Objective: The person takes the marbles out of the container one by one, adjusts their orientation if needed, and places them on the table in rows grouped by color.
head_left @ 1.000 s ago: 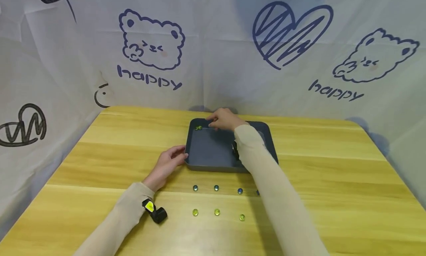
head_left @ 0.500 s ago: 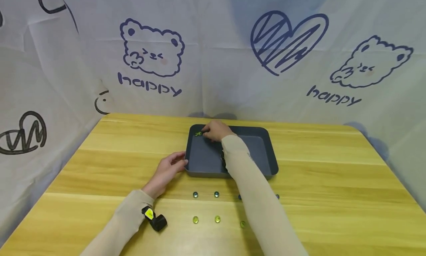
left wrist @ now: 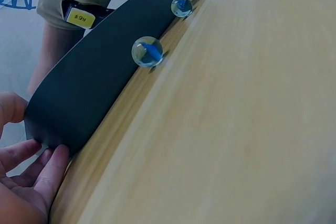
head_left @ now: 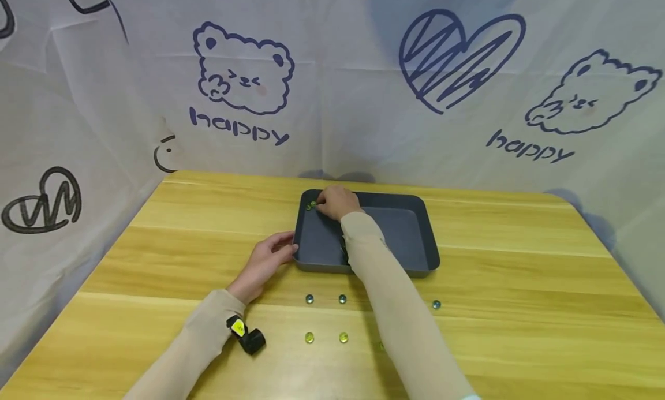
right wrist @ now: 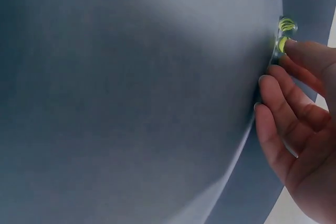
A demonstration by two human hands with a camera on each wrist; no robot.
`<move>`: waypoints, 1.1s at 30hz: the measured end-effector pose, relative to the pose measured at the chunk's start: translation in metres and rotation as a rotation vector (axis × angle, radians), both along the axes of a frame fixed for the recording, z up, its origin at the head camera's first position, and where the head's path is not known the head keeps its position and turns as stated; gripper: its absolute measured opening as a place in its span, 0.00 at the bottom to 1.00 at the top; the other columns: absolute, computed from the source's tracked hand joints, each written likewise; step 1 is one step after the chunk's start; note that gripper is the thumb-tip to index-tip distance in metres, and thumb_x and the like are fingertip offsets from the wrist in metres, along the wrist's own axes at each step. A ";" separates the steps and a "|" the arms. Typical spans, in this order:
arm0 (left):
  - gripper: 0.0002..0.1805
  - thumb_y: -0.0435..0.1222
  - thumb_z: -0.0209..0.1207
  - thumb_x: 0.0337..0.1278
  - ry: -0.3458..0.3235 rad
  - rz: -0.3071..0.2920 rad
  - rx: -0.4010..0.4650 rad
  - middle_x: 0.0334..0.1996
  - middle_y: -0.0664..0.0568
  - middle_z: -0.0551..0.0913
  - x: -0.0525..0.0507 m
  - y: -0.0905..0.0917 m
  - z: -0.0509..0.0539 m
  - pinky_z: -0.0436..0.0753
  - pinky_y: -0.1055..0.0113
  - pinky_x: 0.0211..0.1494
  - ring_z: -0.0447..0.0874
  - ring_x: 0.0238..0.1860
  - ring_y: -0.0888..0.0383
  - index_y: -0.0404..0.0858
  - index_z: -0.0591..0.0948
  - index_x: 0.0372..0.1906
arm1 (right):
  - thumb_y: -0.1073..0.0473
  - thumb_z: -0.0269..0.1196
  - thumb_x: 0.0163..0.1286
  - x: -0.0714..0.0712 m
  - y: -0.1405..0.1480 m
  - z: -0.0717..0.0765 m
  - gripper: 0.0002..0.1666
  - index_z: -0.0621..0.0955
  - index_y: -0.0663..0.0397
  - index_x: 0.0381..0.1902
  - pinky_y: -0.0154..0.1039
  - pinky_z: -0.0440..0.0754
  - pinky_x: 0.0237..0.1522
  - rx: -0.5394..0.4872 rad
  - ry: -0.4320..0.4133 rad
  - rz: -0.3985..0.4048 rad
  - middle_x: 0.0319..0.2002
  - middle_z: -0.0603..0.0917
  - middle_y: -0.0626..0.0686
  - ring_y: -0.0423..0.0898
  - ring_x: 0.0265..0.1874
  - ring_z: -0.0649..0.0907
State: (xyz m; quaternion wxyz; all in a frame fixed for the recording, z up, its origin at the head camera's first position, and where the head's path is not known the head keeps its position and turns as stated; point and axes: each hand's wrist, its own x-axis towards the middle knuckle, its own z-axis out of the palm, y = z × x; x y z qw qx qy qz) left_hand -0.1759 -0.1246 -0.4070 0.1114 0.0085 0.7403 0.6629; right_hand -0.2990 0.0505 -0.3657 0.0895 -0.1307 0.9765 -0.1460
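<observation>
A dark grey rectangular tray lies near the table's back edge. My left hand holds its near left corner; in the left wrist view the thumb is at the rim and the fingers touch the outer wall. Inside the tray's far left corner, my right hand pinches a yellow-swirled glass marble between thumb and forefinger. Right beside it sits another yellow marble. The thumb partly covers the pinched one, and its other fingers rest near the tray's wall.
In front of the tray, blue-swirled marbles form a row on the wooden table. Nearer stands a row of yellow marbles. The right sleeve partly hides both rows. A cloth backdrop hangs behind the table.
My right hand has moved left inside the tray, up to the yellow marbles in the far left corner. The left hand stays at the tray's near left corner.
</observation>
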 end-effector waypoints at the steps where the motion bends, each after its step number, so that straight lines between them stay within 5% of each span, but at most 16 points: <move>1: 0.26 0.33 0.54 0.67 0.000 0.000 0.002 0.60 0.36 0.72 0.000 0.000 0.000 0.79 0.60 0.57 0.73 0.58 0.46 0.29 0.68 0.67 | 0.52 0.61 0.71 0.000 -0.001 -0.001 0.14 0.86 0.46 0.50 0.48 0.81 0.48 -0.005 0.003 -0.007 0.50 0.84 0.48 0.48 0.47 0.82; 12: 0.25 0.32 0.54 0.67 0.010 -0.004 0.008 0.59 0.36 0.73 0.000 0.002 0.002 0.80 0.62 0.55 0.74 0.56 0.47 0.28 0.68 0.67 | 0.48 0.61 0.70 0.000 -0.014 -0.003 0.18 0.86 0.50 0.25 0.42 0.77 0.28 -0.046 0.048 -0.121 0.22 0.82 0.47 0.46 0.24 0.79; 23: 0.24 0.30 0.54 0.67 -0.001 0.016 0.013 0.57 0.35 0.74 0.002 0.004 -0.001 0.80 0.63 0.55 0.74 0.53 0.48 0.27 0.69 0.65 | 0.50 0.64 0.67 0.001 -0.017 -0.005 0.15 0.87 0.51 0.25 0.46 0.80 0.36 -0.102 0.015 -0.150 0.25 0.84 0.47 0.46 0.27 0.80; 28: 0.25 0.31 0.54 0.66 -0.002 0.017 -0.002 0.58 0.36 0.74 0.003 0.003 0.001 0.81 0.63 0.54 0.74 0.54 0.48 0.28 0.69 0.66 | 0.52 0.65 0.67 0.000 -0.005 0.003 0.12 0.89 0.53 0.37 0.42 0.83 0.36 -0.223 -0.038 -0.069 0.30 0.86 0.49 0.46 0.27 0.83; 33: 0.26 0.32 0.53 0.66 -0.001 0.009 -0.009 0.60 0.36 0.73 0.003 0.000 0.004 0.80 0.63 0.55 0.74 0.56 0.47 0.28 0.68 0.67 | 0.55 0.63 0.68 0.001 0.017 0.030 0.14 0.87 0.61 0.40 0.37 0.81 0.32 -0.384 -0.117 0.066 0.32 0.85 0.58 0.55 0.30 0.84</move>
